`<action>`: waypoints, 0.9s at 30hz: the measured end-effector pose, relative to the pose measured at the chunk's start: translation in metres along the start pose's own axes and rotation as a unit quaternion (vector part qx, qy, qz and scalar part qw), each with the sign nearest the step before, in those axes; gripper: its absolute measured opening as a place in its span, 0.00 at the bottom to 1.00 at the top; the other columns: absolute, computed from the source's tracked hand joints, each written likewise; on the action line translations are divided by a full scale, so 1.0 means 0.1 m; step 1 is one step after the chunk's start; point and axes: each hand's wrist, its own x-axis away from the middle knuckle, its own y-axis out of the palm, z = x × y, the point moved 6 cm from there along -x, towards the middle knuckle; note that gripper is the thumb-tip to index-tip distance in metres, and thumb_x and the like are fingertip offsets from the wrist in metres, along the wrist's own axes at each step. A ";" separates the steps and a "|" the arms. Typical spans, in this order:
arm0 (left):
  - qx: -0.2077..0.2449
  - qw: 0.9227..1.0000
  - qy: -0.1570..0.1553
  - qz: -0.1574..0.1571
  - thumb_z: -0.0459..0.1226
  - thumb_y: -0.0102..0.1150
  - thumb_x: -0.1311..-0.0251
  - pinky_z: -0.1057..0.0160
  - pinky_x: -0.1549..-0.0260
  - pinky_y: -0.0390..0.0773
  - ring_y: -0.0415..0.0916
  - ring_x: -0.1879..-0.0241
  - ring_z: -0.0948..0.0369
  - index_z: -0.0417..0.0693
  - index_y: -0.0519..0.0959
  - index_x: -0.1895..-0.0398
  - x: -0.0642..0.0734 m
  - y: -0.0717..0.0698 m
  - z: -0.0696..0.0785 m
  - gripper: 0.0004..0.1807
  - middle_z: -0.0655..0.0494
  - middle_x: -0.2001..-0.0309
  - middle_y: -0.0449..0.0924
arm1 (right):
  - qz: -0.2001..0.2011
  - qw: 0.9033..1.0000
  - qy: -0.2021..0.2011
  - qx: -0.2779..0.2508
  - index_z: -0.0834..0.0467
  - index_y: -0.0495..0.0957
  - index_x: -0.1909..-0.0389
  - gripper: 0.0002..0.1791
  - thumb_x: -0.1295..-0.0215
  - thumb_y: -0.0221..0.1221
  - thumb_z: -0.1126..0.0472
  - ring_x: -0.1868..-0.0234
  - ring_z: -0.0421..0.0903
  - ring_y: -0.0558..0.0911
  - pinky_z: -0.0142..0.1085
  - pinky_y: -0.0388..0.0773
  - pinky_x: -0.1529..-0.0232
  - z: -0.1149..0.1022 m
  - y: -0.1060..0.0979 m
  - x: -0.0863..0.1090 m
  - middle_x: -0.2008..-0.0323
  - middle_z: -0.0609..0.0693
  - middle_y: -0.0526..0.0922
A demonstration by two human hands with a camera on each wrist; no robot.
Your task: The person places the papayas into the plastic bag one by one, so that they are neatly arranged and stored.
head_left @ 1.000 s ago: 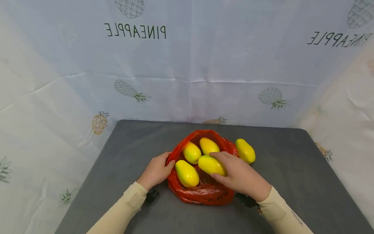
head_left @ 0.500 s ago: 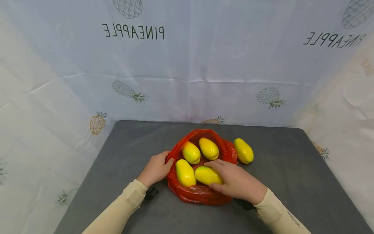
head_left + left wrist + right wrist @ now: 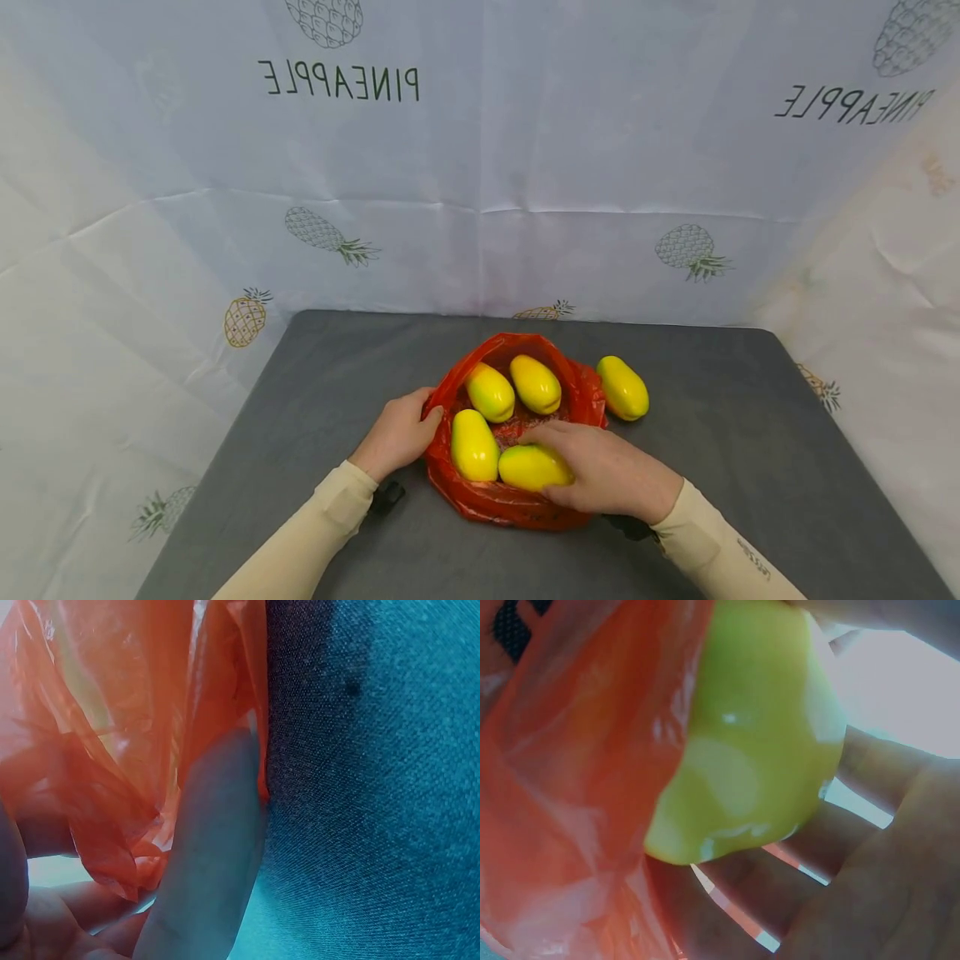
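Observation:
A red plastic bag (image 3: 501, 510) lies with its mouth spread on the table. My left hand (image 3: 399, 433) grips the left side of its rim; in the left wrist view the thumb and fingers pinch the thin film (image 3: 225, 682). Inside the bag my right hand (image 3: 607, 471) holds a yellow mango (image 3: 531, 468) low at the front, its fingers curved round the fruit (image 3: 757, 742) in the right wrist view. To the left of that one sits another mango (image 3: 474, 447). Two further mangoes, one at the left (image 3: 491, 392) and one at the back (image 3: 536, 384), also lie in the bag.
One more mango (image 3: 623, 388) rests on the table just right of the bag. The dark grey table (image 3: 712, 450) reaches back to a white cloth (image 3: 570, 150) printed with pineapples, which also hangs along both sides.
My right hand has lowered its mango from the middle of the bag toward the front, next to the left one. The left hand keeps its grip on the rim.

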 end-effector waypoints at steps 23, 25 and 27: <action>0.009 1.000 -0.001 0.009 0.41 0.60 0.22 0.64 0.69 0.82 0.76 0.74 0.60 0.43 0.80 0.32 0.02 0.03 -0.01 0.21 0.52 0.59 0.86 | -0.046 0.999 0.005 0.005 0.46 0.80 0.31 0.33 0.39 0.73 0.51 0.41 0.40 0.81 0.47 0.82 0.35 0.05 0.10 0.03 0.36 0.37 0.84; 0.007 1.000 0.001 0.013 0.41 0.60 0.22 0.64 0.68 0.82 0.76 0.73 0.61 0.43 0.80 0.32 0.02 0.02 -0.02 0.21 0.52 0.57 0.87 | -0.045 0.999 0.004 0.005 0.45 0.80 0.31 0.32 0.38 0.73 0.51 0.41 0.40 0.81 0.47 0.82 0.35 0.05 0.11 0.03 0.36 0.37 0.84; 0.007 1.000 0.001 0.015 0.41 0.60 0.23 0.64 0.68 0.82 0.77 0.73 0.60 0.43 0.80 0.33 0.03 0.02 -0.02 0.21 0.51 0.57 0.87 | -0.046 0.999 0.003 0.004 0.45 0.80 0.32 0.32 0.38 0.73 0.51 0.41 0.39 0.81 0.47 0.82 0.35 0.05 0.11 0.03 0.37 0.36 0.84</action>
